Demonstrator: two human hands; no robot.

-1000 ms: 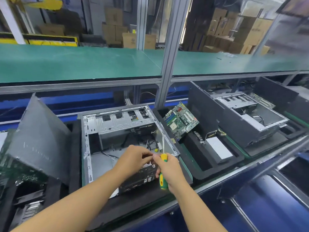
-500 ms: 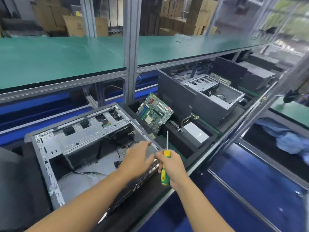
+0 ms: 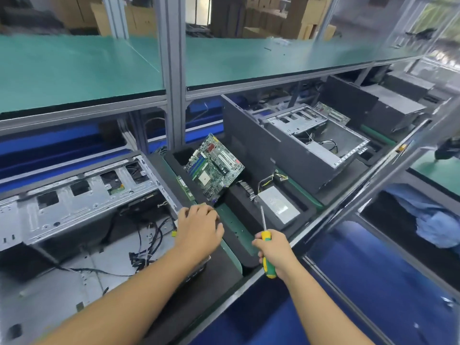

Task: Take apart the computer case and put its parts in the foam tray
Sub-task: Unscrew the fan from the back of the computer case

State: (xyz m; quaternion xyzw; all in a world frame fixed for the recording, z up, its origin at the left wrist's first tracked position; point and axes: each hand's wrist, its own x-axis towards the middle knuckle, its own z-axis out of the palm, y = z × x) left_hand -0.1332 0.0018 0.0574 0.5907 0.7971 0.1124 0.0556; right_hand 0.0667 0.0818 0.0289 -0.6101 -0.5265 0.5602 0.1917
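Computer case (image 3: 74, 207): lies open at left, bare stamped sheet steel, dull grey, with rectangular cut-outs along the drive cage. Thin black cables (some with yellow ends) trail loose across its floor panel.

Left hand (image 3: 199, 225): sits palm down on the case's right wall, knuckles up, fingers bent over the edge. Gripping or merely resting, cannot tell.

Right hand (image 3: 273, 250): wraps its fingers round the yellow-and-green handle of the screwdriver (image 3: 265, 235). Thin steel shaft points up and away, tip seen against the foam tray (image 3: 239, 200).

Foam tray: sits just right of the case; black, matte, thick-walled, with rounded pockets. Holds a green motherboard (image 3: 215, 170) propped at a tilt, a boxy silver power supply (image 3: 277, 204) with a bundle of wires, and a slim green memory stick (image 3: 185, 188) along the left rim.

Farther right, well apart: second open case (image 3: 313, 135), same grey steel.
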